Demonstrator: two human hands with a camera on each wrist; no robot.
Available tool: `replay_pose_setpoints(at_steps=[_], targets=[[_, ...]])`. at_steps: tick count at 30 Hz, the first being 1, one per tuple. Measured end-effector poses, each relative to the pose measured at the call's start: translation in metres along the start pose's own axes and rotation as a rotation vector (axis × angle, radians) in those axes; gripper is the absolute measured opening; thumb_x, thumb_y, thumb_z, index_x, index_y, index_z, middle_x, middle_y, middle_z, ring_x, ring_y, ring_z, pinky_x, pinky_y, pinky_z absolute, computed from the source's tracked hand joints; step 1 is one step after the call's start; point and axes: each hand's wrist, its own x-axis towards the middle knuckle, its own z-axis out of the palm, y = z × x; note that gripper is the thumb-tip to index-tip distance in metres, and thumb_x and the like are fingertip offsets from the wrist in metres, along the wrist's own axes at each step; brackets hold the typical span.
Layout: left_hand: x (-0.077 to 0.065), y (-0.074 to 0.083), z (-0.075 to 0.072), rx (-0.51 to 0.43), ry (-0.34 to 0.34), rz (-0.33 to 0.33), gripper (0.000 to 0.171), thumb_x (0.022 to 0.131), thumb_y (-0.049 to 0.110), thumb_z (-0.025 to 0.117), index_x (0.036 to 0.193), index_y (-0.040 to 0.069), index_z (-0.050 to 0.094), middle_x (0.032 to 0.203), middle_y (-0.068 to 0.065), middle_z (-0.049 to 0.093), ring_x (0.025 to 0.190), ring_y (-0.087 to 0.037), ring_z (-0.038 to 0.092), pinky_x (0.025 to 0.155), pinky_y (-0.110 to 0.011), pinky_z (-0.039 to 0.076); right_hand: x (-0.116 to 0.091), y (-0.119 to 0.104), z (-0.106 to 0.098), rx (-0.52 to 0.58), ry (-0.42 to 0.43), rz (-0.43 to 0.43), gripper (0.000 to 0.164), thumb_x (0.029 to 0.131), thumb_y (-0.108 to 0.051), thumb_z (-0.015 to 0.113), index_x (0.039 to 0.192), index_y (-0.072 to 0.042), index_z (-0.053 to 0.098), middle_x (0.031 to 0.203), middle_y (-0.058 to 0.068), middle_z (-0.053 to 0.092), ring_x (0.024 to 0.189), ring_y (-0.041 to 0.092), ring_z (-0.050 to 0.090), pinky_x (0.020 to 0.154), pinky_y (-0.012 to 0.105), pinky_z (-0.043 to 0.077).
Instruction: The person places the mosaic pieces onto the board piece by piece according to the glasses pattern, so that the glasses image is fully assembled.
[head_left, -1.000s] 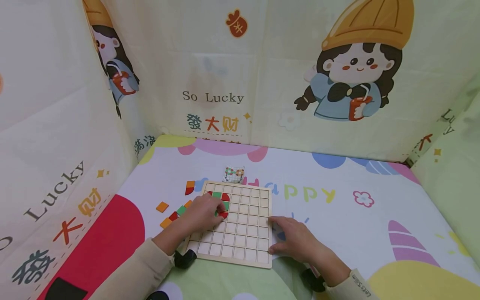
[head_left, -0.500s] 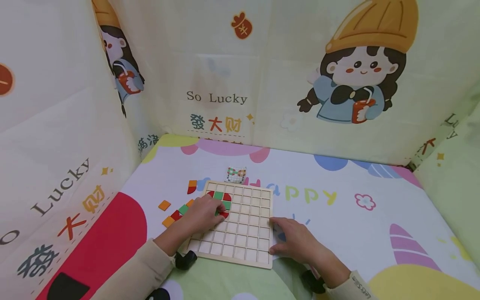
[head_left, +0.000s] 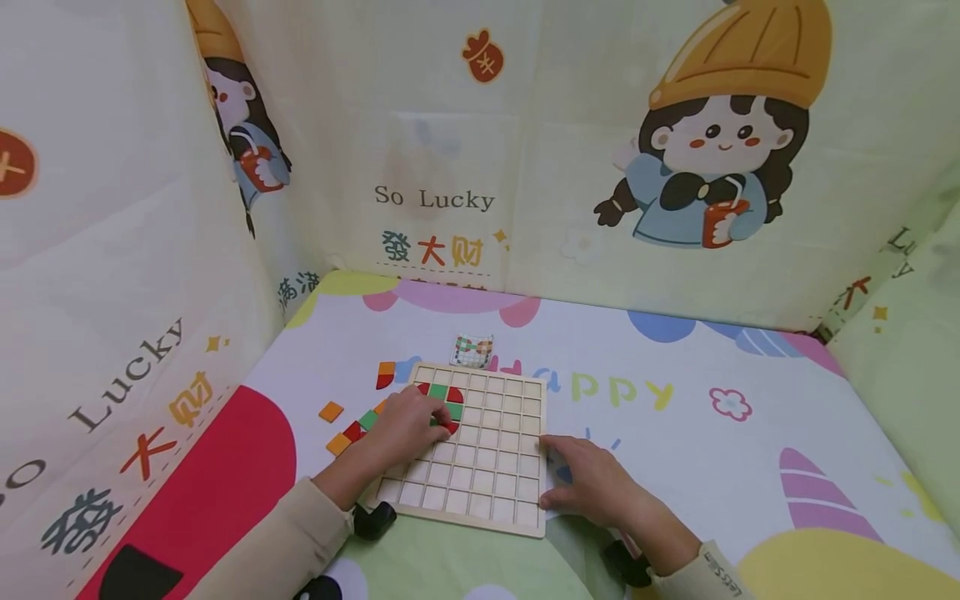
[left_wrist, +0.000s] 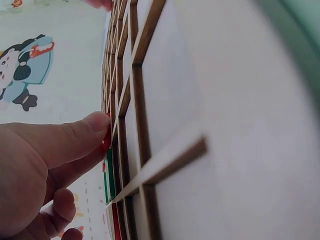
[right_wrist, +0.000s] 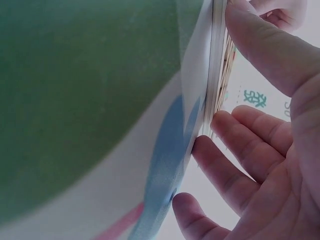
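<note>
A wooden grid board (head_left: 495, 458) with square cells lies in the middle of the table. My left hand (head_left: 411, 421) is over its upper left part, thumb and index fingertip pinching a red tile (left_wrist: 107, 132) right at the cells. Red and green tiles (head_left: 454, 410) fill several cells beside the fingertips, partly hidden by the hand. My right hand (head_left: 592, 475) rests at the board's right edge, thumb and fingertips touching the frame with the fingers extended, as the right wrist view (right_wrist: 260, 150) also shows.
Loose orange, red and green tiles (head_left: 331, 412) lie left of the board, some partly behind the left forearm. An orange and red pair (head_left: 386, 374) lies by its upper left corner. A small pattern card (head_left: 472, 351) stands behind the board. Printed cloth walls enclose the table.
My left fingertips shift very slightly at the red tile, and more of its red shows beside them. The right hand stays at the board's edge. The head view has tilted a little.
</note>
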Motion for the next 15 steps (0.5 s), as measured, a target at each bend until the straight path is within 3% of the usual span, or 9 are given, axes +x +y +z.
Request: replay_pose_setpoints(at_steps=[9,15], targets=[[0.0010,-0.0003,0.0006,-0.065,-0.006,-0.083,0.013,0.081,0.020,0.085,0.079,0.022,0.072,0.077,0.013,0.060,0.090,-0.018,0.049,0.078,-0.038,0.042,-0.0002,0.0035,0.0004,0.015,-0.005,-0.017,0.076,0.071,-0.033,0.090,0.133,-0.004,0.058,0.133,0.012,0.061,0.124,0.036,0.054,0.103,0.055,0.040],[-0.0006,0.0015,0.0003,-0.074,-0.002,-0.086,0.015,0.082,0.020,0.084,0.079,0.022,0.070,0.078,0.012,0.059,0.090,-0.018,0.049,0.077,-0.039,0.041,-0.0005,0.0034,-0.0010,0.011,-0.005,-0.029,0.076,0.072,-0.033,0.090,0.134,-0.003,0.058,0.132,0.012,0.062,0.124,0.036,0.054,0.102,0.055,0.041]])
